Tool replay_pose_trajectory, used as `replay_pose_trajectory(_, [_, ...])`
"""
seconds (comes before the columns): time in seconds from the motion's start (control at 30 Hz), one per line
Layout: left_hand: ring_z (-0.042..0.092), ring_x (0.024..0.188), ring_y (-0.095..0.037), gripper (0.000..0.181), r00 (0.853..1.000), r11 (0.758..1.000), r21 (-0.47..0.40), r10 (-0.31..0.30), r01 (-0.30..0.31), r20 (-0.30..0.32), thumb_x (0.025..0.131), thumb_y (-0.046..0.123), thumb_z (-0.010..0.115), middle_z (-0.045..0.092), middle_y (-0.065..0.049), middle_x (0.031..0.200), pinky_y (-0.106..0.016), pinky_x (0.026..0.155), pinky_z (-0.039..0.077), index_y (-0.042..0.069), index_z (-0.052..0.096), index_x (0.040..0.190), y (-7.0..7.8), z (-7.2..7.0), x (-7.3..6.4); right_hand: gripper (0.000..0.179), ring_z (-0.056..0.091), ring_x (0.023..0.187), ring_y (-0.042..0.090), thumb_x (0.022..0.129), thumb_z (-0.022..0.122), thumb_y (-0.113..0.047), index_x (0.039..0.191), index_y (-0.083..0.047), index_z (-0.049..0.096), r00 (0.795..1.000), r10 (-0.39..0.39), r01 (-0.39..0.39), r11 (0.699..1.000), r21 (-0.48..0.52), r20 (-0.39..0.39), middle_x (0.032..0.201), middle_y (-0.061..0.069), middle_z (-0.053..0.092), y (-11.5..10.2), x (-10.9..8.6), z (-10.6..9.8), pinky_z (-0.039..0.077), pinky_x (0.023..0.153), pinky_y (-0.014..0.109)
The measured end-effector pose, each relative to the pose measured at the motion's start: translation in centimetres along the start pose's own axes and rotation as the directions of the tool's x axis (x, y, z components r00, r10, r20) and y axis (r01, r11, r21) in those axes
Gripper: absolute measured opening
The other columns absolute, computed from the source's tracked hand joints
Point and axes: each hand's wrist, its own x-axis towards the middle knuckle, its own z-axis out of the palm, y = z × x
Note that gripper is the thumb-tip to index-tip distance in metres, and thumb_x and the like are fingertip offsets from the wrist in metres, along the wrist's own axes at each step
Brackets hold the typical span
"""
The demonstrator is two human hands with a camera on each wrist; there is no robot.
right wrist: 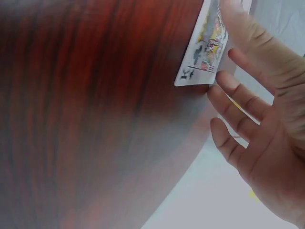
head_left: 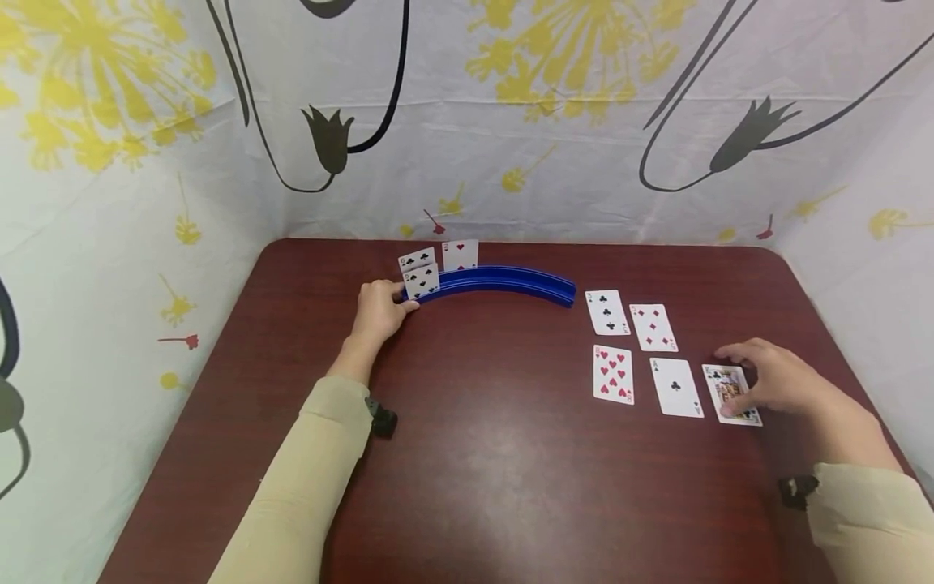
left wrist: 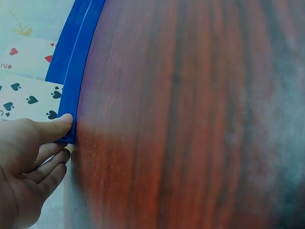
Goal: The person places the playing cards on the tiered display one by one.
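My left hand (head_left: 378,310) grips the left end of a curved blue card holder (head_left: 503,280), thumb on its front side and fingers at its end. In the holder's left part stands a spade card (left wrist: 28,101), with a club card (head_left: 417,259) partly hidden behind it. The two of hearts (head_left: 460,255) stands to their right. At the right, my right hand (head_left: 784,377) has its thumb on the king of clubs (head_left: 725,385), which lies face up. Its other fingers (right wrist: 238,105) are spread loosely past the card's edge.
Left of the king lie the ace of clubs (head_left: 676,388) and a heart card (head_left: 613,375). Behind them are the three of clubs (head_left: 607,312) and a diamond card (head_left: 653,328). A patterned cloth (head_left: 452,97) hangs behind the dark wooden table (head_left: 496,487).
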Motion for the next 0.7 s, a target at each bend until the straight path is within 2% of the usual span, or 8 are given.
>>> replay_pose_trajectory(0.13, [0.059,0.123,-0.035,0.049,1.000,1.000,-0.012,-0.003,0.003,0.000,0.092,0.021,0.077,0.066,-0.024,0.128,-0.047,0.103,0.050,-0.001,0.064,0.134,0.01,-0.02,0.01,0.080,0.057,0.082,0.025,0.050,0.100,-0.039,0.112,0.001,0.069,1.000,0.014,-0.014,1.000,-0.003,0.013,0.093,0.009,0.060,-0.09,-0.01,0.00,0.046,0.069,0.040])
replay_pose_trajectory(0.3, [0.059,0.122,-0.035,0.049,1.000,1.000,-0.012,-0.005,0.006,0.003,0.092,0.021,0.077,0.066,-0.024,0.127,-0.047,0.102,0.050,-0.001,0.063,0.134,0.00,0.00,-0.05,0.080,0.053,0.078,0.021,0.049,0.100,-0.039,0.110,0.001,0.066,0.999,0.030,-0.030,0.999,0.013,0.016,0.089,0.007,0.057,0.00,-0.02,0.07,0.043,0.066,0.038])
replay_pose_trajectory(0.43, [0.059,0.122,-0.035,0.050,1.000,1.000,-0.008,0.001,-0.001,0.002,0.092,0.021,0.077,0.066,-0.024,0.126,-0.046,0.104,0.049,-0.001,0.063,0.134,0.01,-0.02,-0.07,0.079,0.050,0.076,0.021,0.048,0.100,-0.040,0.106,0.000,0.065,0.998,0.057,-0.058,0.998,0.023,0.036,0.087,0.007,0.055,0.13,-0.05,0.04,0.041,0.065,0.038])
replay_pose_trajectory(0.7, [0.059,0.122,-0.035,0.050,1.000,1.000,-0.014,-0.001,0.001,-0.002,0.092,0.021,0.077,0.066,-0.024,0.127,-0.046,0.103,0.049,-0.001,0.063,0.135,-0.05,0.01,-0.04,0.070,0.053,0.083,0.025,0.045,0.100,-0.045,0.091,-0.005,0.065,0.998,0.065,-0.065,0.998,0.000,0.018,0.089,0.011,0.057,0.31,-0.01,0.15,0.044,0.068,0.040])
